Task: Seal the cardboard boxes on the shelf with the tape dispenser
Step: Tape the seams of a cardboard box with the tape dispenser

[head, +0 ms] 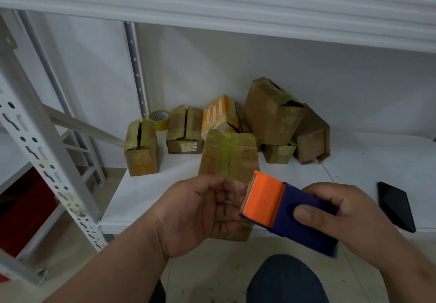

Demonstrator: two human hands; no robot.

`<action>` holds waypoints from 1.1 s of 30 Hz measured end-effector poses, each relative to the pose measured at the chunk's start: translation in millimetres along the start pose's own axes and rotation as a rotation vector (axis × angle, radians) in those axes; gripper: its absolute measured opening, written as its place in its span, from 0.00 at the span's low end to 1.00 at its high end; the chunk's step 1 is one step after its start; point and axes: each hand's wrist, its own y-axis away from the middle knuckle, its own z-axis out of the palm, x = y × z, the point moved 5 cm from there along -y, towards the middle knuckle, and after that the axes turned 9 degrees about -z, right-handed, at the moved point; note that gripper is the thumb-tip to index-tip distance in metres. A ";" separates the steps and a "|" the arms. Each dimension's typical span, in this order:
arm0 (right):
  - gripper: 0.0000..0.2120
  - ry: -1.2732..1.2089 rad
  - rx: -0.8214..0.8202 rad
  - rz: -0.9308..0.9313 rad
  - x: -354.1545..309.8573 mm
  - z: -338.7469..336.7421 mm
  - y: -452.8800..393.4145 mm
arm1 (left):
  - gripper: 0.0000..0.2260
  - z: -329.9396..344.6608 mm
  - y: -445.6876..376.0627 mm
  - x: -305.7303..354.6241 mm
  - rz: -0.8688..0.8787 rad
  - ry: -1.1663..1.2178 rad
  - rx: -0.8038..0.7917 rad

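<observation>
Orange and dark blue plastic, that's the handheld tape dispenser (pixel 286 210), and the right hand (pixel 339 215) has it wrapped up tight, thumb pressed into the oval dip on its blue side. Its toothed orange end points left, straight at the left hand (pixel 200 210), whose fingers are curled in right at the cutter. Looks like they're picking at the tape end, but it's blurry there, so I can't tell if anything is actually pinched.

Right behind both hands lies the tape-wrapped long cardboard box (pixel 228 158) on the front edge of the white metal shelf (pixel 146 191), part of it hanging over. Its long axis runs front to back, away from the person, with the flap seam running the same way. So the dispenser sits just in front of and above the near end, and I'd guess the pull has to go straight away along that seam. Left hand is the closer one for steadying it.

Farther back there's a bunch of smaller brown boxes (pixel 185 130), some gaping open, plus a yellowish tape roll (pixel 159 118). Black phone (pixel 396 206) lies off to the right.
</observation>
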 end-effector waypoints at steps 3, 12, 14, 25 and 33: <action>0.32 0.068 -0.029 0.012 0.9 4.8 -0.7 | 0.11 -5.4 -0.8 -3.1 0.026 -0.157 0.127; 0.29 0.245 -0.155 0.095 6.2 26.9 -1.5 | 0.10 -20.7 7.1 7.2 0.288 -0.591 0.548; 0.27 0.259 -0.186 0.073 3.5 31.0 -1.8 | 0.10 -23.9 9.6 9.9 0.311 -0.605 0.562; 0.35 0.178 -0.175 0.083 29.4 8.0 10.0 | 0.05 -63.9 28.7 22.6 0.242 -0.366 0.673; 0.36 0.281 -0.168 0.207 43.1 -50.3 -16.3 | 0.04 -89.0 17.2 54.2 0.247 -0.230 0.706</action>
